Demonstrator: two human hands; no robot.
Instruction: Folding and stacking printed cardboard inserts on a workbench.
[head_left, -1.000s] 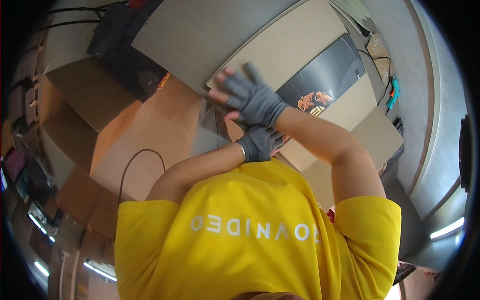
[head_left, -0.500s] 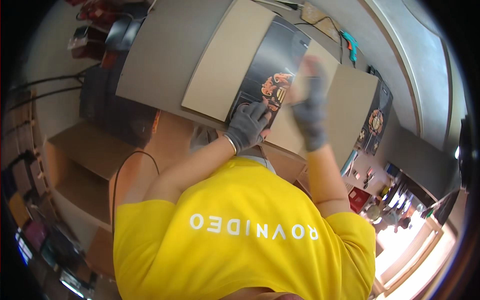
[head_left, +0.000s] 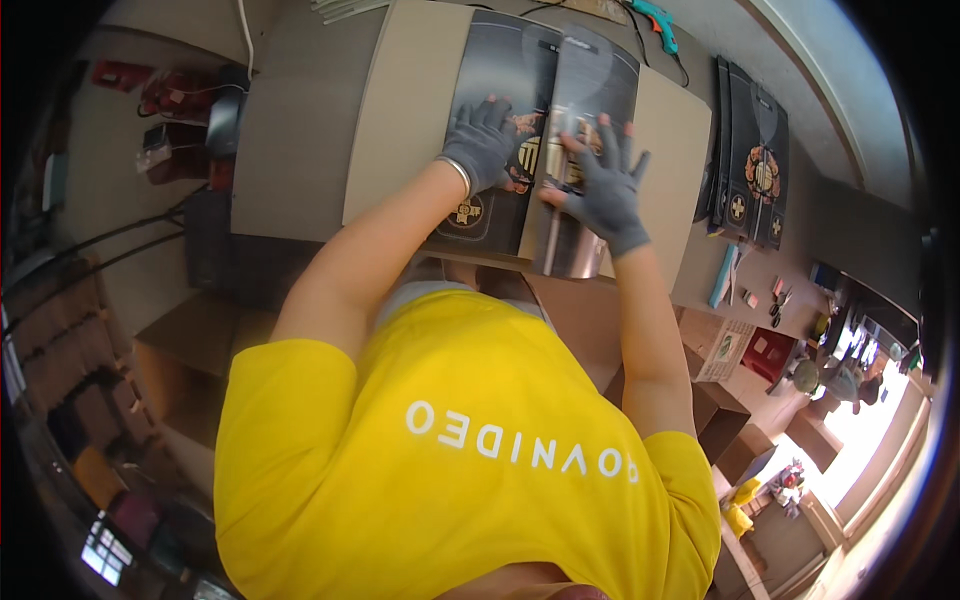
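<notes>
— While both grey-gloved hands lie on the dark glossy printed sheet (head_left: 520,130), on the beige cardboard panel (head_left: 410,110) across the worktable: smoothing step, judging by the pose?

— Likely. Left hand (head_left: 482,142) flat, fingers loosely spread; right hand (head_left: 603,185) splayed wide, pressing the raised shiny flap (head_left: 575,150) (nothing pinched). Next: firm, even pressure along the fold.
</notes>
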